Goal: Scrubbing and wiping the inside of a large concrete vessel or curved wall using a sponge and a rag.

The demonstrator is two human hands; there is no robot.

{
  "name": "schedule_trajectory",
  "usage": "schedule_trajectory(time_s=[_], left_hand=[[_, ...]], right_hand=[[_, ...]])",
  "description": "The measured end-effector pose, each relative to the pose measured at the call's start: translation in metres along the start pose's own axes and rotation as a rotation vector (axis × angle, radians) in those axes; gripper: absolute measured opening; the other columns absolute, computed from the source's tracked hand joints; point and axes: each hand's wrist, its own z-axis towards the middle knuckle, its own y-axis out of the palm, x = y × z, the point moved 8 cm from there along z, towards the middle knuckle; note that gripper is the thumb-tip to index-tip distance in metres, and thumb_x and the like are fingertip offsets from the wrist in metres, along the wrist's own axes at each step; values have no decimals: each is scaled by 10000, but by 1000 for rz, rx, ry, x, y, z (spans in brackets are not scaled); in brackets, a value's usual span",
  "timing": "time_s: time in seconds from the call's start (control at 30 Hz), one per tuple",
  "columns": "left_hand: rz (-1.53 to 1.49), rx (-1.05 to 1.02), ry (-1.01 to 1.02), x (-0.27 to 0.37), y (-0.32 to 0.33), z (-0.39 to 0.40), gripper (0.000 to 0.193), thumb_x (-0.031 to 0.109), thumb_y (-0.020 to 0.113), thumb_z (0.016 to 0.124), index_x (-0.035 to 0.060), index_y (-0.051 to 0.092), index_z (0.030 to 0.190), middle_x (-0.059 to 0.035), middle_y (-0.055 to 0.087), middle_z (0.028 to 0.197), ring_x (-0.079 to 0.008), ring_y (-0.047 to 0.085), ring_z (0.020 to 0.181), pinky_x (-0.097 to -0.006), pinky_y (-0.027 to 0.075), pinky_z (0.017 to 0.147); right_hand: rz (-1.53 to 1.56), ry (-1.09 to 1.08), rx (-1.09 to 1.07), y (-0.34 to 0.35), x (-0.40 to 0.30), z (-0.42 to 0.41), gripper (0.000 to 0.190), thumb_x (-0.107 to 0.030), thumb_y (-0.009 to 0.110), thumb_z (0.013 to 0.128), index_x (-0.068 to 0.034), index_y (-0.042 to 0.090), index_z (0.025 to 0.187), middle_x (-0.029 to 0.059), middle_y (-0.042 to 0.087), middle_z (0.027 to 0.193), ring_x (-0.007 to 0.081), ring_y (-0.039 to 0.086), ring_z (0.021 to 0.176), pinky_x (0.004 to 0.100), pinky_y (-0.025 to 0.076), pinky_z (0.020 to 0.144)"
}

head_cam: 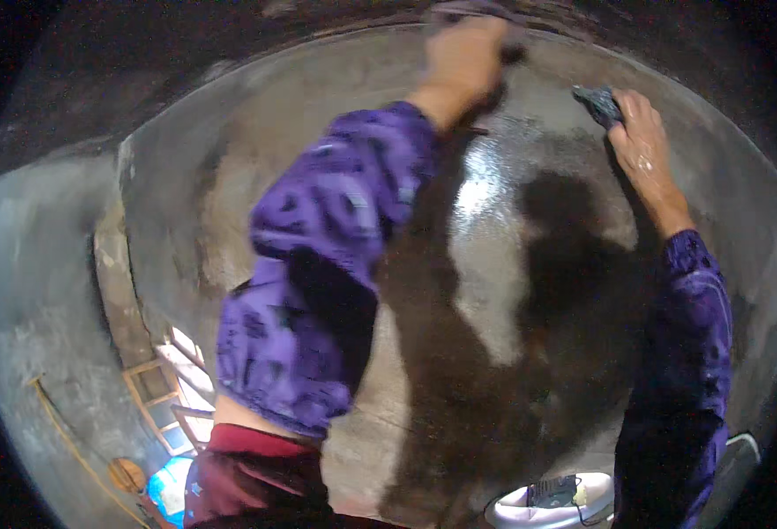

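Note:
A grey concrete wall or plastered surface (368,86) fills the middle, with a wet, shining patch. High up, near its top edge, my left hand (464,56) is blurred; a dark, flat thing lies at its fingers, too blurred to name or to tell how it is held. To the right, my right hand (643,135) grips a crumpled dark grey cloth or plastic piece (599,106) close to the surface. Purple patterned sleeves cover both arms. Broad dark shadows of the body and arms fall across the surface.
A white basin (547,519) at the bottom right holds dark items. At the lower left are a wooden ladder-like frame (154,401), a blue and white round thing (169,489), a brown round thing (126,474) and a long yellow pole or cord (77,449). A vertical ledge (116,278) stands left.

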Motion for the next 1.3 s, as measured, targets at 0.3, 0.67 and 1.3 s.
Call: schedule_trajectory(time_s=[0.3,0.67,1.3], left_hand=[[36,-96,302,-13,-2,-14,263,166,486,845,176,569,1094,-99,613,1084,-339,610,969,-458,518,758],[168,-316,-60,-76,-64,-180,527,16,568,743,175,470,1235,-142,523,1091,-371,567,895,-452,520,722],[242,-155,-7,-83,-71,-192,472,91,590,741,177,521,1201,-121,541,1072,-322,565,855,-400,485,743]], right_hand=[[-45,-57,-87,-17,3,-8,485,-86,523,798,-58,439,1274,187,456,1268,380,465,1142,431,397,965],[-66,-104,-65,14,-58,79,534,33,587,761,-53,428,1263,211,512,1134,413,511,1039,433,445,853],[10,-483,14,69,-229,155,140,-113,497,824,-31,567,914,224,517,987,367,617,800,466,492,660]])
